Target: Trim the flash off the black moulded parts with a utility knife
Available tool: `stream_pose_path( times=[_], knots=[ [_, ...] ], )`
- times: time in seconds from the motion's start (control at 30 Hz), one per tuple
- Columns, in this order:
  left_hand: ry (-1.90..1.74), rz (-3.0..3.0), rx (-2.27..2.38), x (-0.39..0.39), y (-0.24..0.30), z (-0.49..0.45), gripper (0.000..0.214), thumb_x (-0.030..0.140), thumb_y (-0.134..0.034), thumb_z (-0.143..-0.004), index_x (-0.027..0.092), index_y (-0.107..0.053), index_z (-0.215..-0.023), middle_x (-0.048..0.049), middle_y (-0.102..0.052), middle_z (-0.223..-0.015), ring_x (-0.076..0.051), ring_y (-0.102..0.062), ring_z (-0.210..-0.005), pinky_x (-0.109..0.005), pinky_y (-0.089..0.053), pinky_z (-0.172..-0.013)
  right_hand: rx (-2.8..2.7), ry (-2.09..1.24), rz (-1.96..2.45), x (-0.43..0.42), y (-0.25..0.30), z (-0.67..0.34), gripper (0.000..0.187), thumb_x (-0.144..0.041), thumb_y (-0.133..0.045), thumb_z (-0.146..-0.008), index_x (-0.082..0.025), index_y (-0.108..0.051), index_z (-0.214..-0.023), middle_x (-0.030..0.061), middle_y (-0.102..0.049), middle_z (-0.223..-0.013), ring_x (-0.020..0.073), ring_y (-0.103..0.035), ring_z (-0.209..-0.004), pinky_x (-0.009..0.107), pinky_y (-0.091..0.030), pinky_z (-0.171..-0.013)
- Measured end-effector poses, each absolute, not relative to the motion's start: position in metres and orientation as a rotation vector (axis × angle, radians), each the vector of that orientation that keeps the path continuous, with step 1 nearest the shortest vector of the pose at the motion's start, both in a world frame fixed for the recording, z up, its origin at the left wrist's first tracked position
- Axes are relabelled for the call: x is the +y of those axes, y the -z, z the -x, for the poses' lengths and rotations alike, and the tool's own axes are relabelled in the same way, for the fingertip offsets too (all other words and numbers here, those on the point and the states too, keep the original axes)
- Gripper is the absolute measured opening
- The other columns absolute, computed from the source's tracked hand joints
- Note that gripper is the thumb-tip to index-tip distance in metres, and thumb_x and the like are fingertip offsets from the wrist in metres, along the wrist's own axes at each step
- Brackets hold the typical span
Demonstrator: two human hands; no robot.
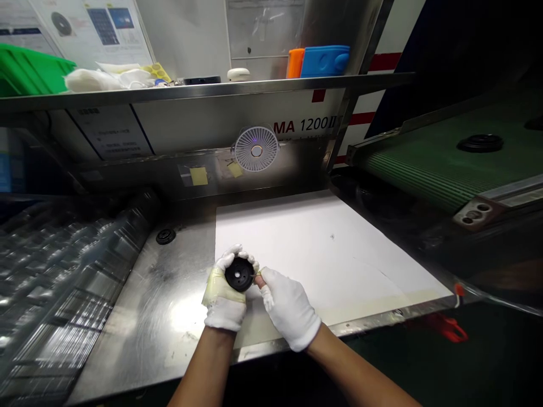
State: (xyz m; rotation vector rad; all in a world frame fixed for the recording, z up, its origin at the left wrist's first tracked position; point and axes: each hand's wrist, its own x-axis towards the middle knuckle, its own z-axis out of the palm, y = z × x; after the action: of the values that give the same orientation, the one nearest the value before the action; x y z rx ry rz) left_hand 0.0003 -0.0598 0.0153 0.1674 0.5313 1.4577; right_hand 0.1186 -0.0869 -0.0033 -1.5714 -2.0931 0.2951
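My left hand (224, 294), in a white glove with yellowish tape round it, is closed around a round black part (238, 275). That part looks like a shallow cup with a pale hole near its middle, tilted toward me. At its right rim, my gloved right hand (288, 305) is closed in a pinch, with a bare fingertip showing. Something thin seems to stick out between those fingers against the rim, too small to name. Both hands are above the front edge of a white sheet (292, 243) laid on the metal table (139, 316).
Another black ribbed disc (165, 236) lies on the table at left, beside stacked clear trays (63, 282). A green conveyor (428, 164) at right carries a black round part (481, 143). Behind are a small fan (257, 149) and an overhead shelf (203, 90) with a green bin (31, 70).
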Motion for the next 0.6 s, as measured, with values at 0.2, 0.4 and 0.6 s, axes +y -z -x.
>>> stream_pose_path(
  times=[0.2, 0.4, 0.6],
  knots=[
    [-1.608, -0.016, 0.515, -0.049, -0.014, -0.010, 0.004, 0.016, -0.060, -0.073, 0.016, -0.056, -0.072, 0.0014, -0.053, -0.064, -0.010, -0.054, -0.062, -0.026, -0.049, -0.064, -2.090, -0.265, 1.611, -0.094, 0.003, -0.102, 0.020, -0.026, -0.037, -0.093, -0.021, -0.053, -0.080, -0.0014, -0.061, -0.071, 0.0143, -0.056, -0.063, 0.028, -0.029, -0.055],
    [-1.549, -0.097, 0.583, -0.054, -0.012, 0.001, 0.015, 0.016, -0.055, -0.073, 0.015, -0.060, -0.086, -0.0065, -0.062, -0.083, -0.018, -0.060, -0.077, -0.036, -0.051, -0.073, -2.094, -0.271, 1.530, -0.092, 0.003, -0.100, 0.020, -0.026, -0.038, -0.092, -0.022, -0.052, -0.079, -0.0022, -0.060, -0.070, 0.0146, -0.055, -0.062, 0.028, -0.029, -0.055],
    [-1.496, -0.180, 0.543, -0.057, -0.012, 0.006, 0.015, 0.015, -0.054, -0.071, 0.014, -0.061, -0.085, -0.0043, -0.057, -0.069, -0.016, -0.058, -0.066, -0.032, -0.050, -0.064, -2.054, -0.265, 1.570, -0.087, 0.007, -0.108, 0.016, -0.021, -0.039, -0.091, -0.021, -0.053, -0.082, -0.0018, -0.060, -0.072, 0.0138, -0.055, -0.064, 0.027, -0.031, -0.057]
  ],
)
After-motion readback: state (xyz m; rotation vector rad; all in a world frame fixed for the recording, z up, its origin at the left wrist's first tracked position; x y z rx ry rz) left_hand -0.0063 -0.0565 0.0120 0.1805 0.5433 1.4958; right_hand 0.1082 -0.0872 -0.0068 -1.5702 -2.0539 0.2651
